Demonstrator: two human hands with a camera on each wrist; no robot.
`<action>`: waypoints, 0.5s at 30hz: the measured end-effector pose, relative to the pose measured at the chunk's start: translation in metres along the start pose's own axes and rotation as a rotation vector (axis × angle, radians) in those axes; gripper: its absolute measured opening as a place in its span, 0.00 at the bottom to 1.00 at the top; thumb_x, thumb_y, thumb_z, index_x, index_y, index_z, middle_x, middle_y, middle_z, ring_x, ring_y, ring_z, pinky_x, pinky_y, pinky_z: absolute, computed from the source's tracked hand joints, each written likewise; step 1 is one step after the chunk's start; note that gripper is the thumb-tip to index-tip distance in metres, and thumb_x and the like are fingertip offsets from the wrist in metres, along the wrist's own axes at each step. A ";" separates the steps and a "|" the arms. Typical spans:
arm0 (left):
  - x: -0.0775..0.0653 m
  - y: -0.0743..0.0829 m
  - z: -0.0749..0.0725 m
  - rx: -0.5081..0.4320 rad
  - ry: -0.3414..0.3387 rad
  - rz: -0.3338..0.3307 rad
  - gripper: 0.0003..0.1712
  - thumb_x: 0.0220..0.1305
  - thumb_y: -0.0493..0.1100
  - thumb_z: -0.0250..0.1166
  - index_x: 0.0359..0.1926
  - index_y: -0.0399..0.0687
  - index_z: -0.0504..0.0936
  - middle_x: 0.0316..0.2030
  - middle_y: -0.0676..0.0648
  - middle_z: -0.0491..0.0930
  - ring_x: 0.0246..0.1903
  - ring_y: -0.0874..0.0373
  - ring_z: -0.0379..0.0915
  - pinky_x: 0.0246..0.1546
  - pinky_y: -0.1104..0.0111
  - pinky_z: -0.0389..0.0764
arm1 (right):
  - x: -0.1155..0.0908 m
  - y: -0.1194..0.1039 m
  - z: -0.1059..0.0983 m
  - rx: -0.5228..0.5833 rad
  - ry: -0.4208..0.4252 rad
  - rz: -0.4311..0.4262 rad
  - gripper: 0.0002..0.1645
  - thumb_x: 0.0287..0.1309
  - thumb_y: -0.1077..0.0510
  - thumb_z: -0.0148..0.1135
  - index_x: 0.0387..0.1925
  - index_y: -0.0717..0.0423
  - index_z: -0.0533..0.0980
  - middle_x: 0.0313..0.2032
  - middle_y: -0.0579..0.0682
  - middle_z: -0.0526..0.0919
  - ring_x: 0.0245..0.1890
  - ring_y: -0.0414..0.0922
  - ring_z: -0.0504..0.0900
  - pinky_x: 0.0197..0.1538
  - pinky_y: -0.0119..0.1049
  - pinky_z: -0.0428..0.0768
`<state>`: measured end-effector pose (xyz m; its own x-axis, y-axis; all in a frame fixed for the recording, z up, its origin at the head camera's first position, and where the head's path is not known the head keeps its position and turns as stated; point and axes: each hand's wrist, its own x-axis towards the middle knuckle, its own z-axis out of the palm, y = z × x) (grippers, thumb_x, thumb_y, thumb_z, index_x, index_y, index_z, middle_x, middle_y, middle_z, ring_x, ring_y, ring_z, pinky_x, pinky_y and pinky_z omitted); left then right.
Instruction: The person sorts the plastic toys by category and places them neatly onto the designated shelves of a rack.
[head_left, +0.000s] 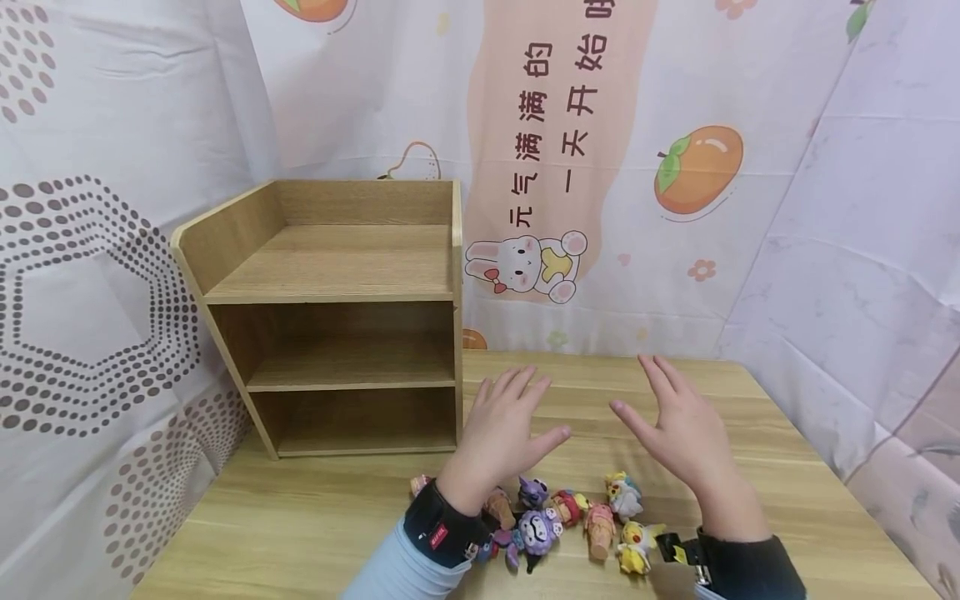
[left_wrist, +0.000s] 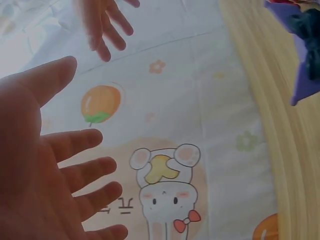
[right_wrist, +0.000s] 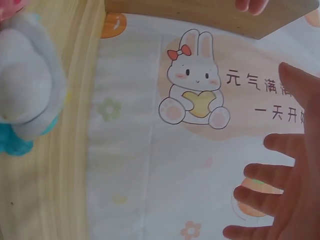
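Note:
Both hands hover over the table with fingers spread and nothing held. My left hand [head_left: 501,433] is in front of the shelf's right side, palm seen in the left wrist view. Farther right is my right hand [head_left: 686,433], its thumb pointing toward the left one. Below and between them lies a cluster of small toy figures: a purple figure [head_left: 537,532], a smaller purple one [head_left: 533,492], a pink figure with a cone-like base [head_left: 600,531], a yellow figure [head_left: 636,546] and a white-and-blue one [head_left: 623,495]. The left wrist partly hides the cluster's left end.
A wooden shelf [head_left: 348,379] with two compartments and a railed top stands at the back left of the wooden table [head_left: 795,467]. Behind hangs a printed cloth [head_left: 600,317] with a rabbit and fruit. Another patterned cloth [head_left: 97,333] borders the left side.

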<state>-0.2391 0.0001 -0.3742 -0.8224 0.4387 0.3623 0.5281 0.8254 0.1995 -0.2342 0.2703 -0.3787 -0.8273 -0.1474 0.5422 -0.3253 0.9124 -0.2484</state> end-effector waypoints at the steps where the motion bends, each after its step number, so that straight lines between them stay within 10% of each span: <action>1: -0.001 0.000 -0.002 -0.006 0.013 0.012 0.45 0.66 0.75 0.56 0.75 0.56 0.67 0.76 0.47 0.61 0.75 0.47 0.54 0.74 0.44 0.52 | 0.000 -0.001 0.000 0.008 0.024 -0.010 0.51 0.64 0.34 0.64 0.77 0.56 0.60 0.71 0.67 0.64 0.66 0.70 0.67 0.58 0.74 0.70; 15: -0.013 -0.005 -0.023 -0.134 0.232 0.132 0.35 0.69 0.65 0.63 0.68 0.51 0.77 0.67 0.48 0.73 0.67 0.52 0.68 0.69 0.53 0.69 | 0.001 -0.013 -0.009 0.124 0.213 0.026 0.45 0.63 0.42 0.69 0.75 0.53 0.64 0.68 0.62 0.72 0.63 0.67 0.72 0.54 0.71 0.73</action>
<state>-0.2257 -0.0180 -0.3591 -0.6823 0.4335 0.5886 0.6634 0.7055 0.2493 -0.2264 0.2613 -0.3681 -0.7252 -0.0283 0.6880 -0.3695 0.8591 -0.3542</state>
